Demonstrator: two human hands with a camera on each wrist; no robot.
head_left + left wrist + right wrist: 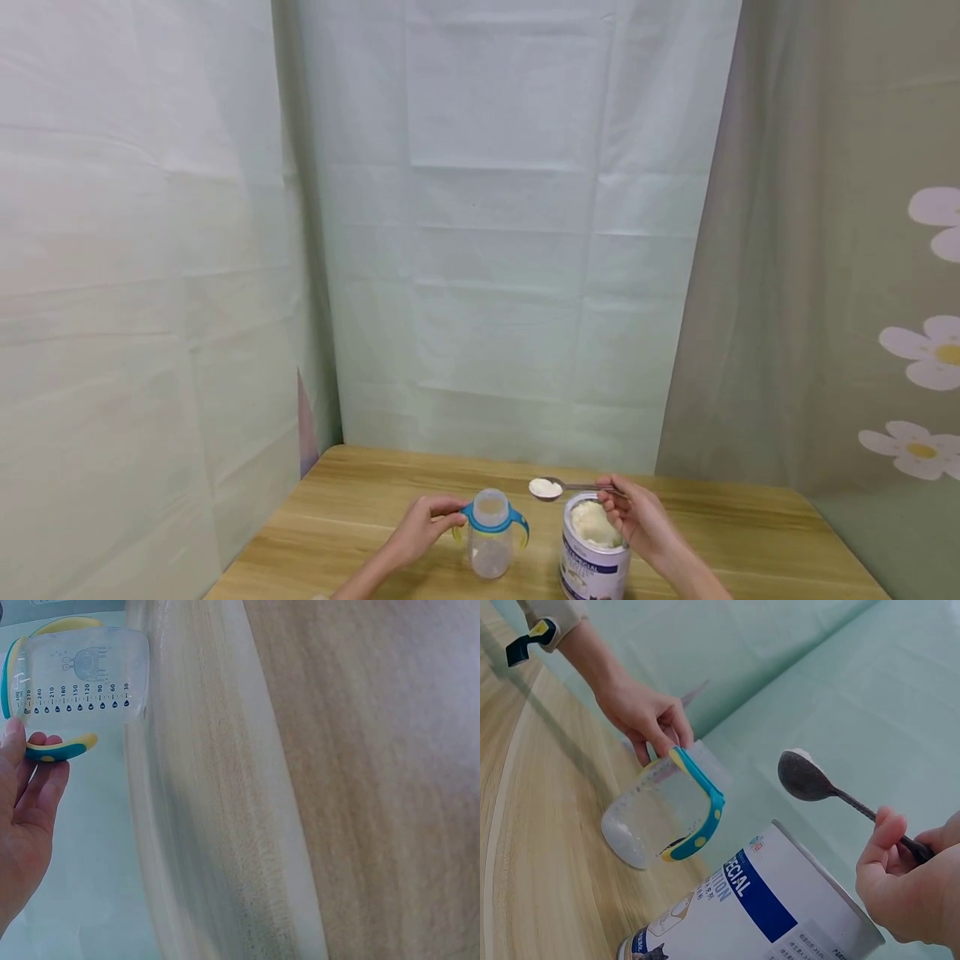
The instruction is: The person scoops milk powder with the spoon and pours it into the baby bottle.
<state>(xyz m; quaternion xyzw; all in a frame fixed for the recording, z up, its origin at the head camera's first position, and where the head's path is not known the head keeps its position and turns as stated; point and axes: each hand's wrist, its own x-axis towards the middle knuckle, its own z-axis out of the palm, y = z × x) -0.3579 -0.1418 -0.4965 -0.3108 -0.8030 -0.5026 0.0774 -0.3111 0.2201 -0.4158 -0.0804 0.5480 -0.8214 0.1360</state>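
A clear baby bottle [491, 554] with a blue and yellow two-handled collar stands uncapped on the table. My left hand [430, 527] grips one of its handles; the left wrist view shows thumb and fingers around that handle [60, 750]. My right hand [637, 517] pinches the handle of a metal spoon [551, 488], heaped with white powder. The spoon's bowl is in the air between the bottle and an open can [592, 567] of pale powder. In the right wrist view, the spoon [806, 776] is held above the can's rim [829, 877].
The wood-grain table [360, 500] runs back to a pale green cloth [495, 292]. More cloth hangs at the left [142, 292], and at the right a curtain [787, 250] carries white flowers. A dark strap [531, 641] is on the left wrist.
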